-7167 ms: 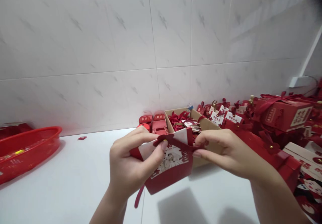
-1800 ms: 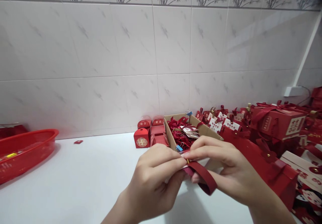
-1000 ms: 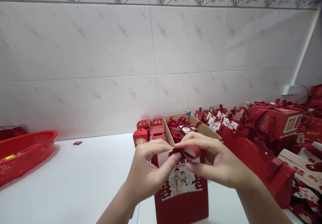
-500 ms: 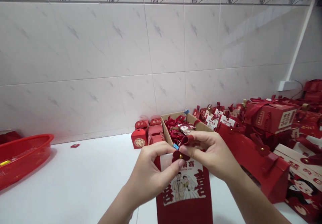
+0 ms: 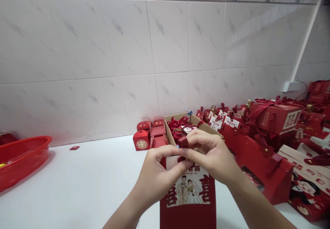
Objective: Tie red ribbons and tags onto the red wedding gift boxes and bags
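Observation:
Upright in front of me stands a red gift box (image 5: 189, 215) with a white panel showing a bride and groom. At its top edge a dark red ribbon loop (image 5: 183, 142) sticks up. My right hand (image 5: 212, 157) pinches the base of this loop between thumb and fingers. My left hand (image 5: 161, 174) is closed on the same spot from the left, its thumb pressed on the box front and its fingers behind the top edge. The thumbs nearly meet and cover the ribbon's fastening.
Behind the box is an open cardboard carton (image 5: 168, 129) of red ribbons, with small red boxes (image 5: 141, 140) to its left. Many red gift boxes (image 5: 275, 117) crowd the right side. A red plastic basket (image 5: 25, 160) and a small red scrap (image 5: 74, 148) lie left on the white table (image 5: 85, 187).
My right thumb has moved down over the gold stud on the ribbon, which was visible before and is now covered. The ribbon loop is turned more upright.

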Demonstrator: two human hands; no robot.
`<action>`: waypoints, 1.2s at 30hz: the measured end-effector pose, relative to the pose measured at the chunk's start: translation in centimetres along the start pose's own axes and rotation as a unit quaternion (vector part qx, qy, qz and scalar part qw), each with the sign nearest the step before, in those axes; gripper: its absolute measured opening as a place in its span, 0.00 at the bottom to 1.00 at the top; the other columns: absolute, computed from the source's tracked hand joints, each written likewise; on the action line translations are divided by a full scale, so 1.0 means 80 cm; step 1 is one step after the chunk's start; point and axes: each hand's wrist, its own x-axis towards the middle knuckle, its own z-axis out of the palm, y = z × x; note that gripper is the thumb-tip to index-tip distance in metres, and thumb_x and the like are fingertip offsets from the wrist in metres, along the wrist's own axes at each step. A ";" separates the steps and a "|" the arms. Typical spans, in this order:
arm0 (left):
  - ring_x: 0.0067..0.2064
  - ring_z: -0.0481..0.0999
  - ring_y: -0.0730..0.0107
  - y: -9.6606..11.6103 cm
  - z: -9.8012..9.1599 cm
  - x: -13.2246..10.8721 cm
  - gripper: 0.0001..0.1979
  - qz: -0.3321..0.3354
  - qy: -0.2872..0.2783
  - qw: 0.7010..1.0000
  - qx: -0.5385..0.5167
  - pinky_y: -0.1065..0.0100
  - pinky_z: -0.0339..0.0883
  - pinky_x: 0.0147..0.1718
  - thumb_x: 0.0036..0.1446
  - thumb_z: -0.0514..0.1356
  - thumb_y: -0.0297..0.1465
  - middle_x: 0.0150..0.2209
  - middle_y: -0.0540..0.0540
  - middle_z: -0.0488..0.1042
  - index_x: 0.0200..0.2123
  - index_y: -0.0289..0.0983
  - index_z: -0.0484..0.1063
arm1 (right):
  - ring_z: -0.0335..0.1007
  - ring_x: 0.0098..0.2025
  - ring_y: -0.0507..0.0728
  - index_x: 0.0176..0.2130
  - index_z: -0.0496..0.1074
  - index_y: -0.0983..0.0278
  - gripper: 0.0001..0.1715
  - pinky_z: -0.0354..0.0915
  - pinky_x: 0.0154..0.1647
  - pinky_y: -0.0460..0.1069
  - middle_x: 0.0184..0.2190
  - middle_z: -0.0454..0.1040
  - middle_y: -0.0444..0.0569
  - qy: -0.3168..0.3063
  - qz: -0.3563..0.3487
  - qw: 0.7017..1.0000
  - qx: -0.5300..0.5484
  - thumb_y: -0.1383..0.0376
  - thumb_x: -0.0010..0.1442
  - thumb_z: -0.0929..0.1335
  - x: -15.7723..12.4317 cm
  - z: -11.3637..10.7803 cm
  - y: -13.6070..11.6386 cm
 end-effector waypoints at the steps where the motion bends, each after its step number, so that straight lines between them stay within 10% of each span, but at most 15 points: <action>1: 0.31 0.78 0.65 0.000 0.000 0.000 0.05 -0.021 0.003 1.000 -0.013 0.66 0.74 0.30 0.50 0.64 0.28 0.29 0.46 0.79 0.32 0.36 0.78 | 0.68 0.32 0.51 0.30 0.76 0.63 0.04 0.66 0.30 0.46 0.28 0.71 0.46 -0.001 0.005 1.000 0.001 0.65 0.51 0.73 0.000 0.000 0.001; 10: 0.29 0.79 0.63 -0.010 0.000 0.004 0.13 -0.170 0.015 0.976 -0.136 0.64 0.75 0.28 0.44 0.69 0.34 0.26 0.45 0.78 0.31 0.34 0.72 | 0.70 0.29 0.51 0.32 0.72 0.64 0.08 0.68 0.25 0.44 0.27 0.72 0.45 0.022 0.063 0.995 0.074 0.65 0.51 0.73 -0.004 0.001 0.007; 25: 0.27 0.76 0.70 -0.006 0.005 0.000 0.08 -0.120 0.059 0.986 -0.100 0.71 0.71 0.25 0.45 0.68 0.32 0.26 0.49 0.76 0.27 0.34 0.73 | 0.69 0.29 0.48 0.31 0.71 0.63 0.05 0.67 0.28 0.41 0.27 0.70 0.42 0.008 0.074 0.987 0.144 0.67 0.52 0.73 0.000 -0.003 0.007; 36: 0.29 0.74 0.68 -0.005 0.003 0.002 0.06 -0.128 -0.033 0.987 -0.094 0.70 0.69 0.27 0.47 0.65 0.30 0.25 0.46 0.75 0.25 0.32 0.73 | 0.70 0.27 0.50 0.27 0.75 0.63 0.03 0.66 0.23 0.43 0.25 0.73 0.44 -0.017 0.062 0.998 0.009 0.67 0.50 0.73 0.000 -0.006 0.002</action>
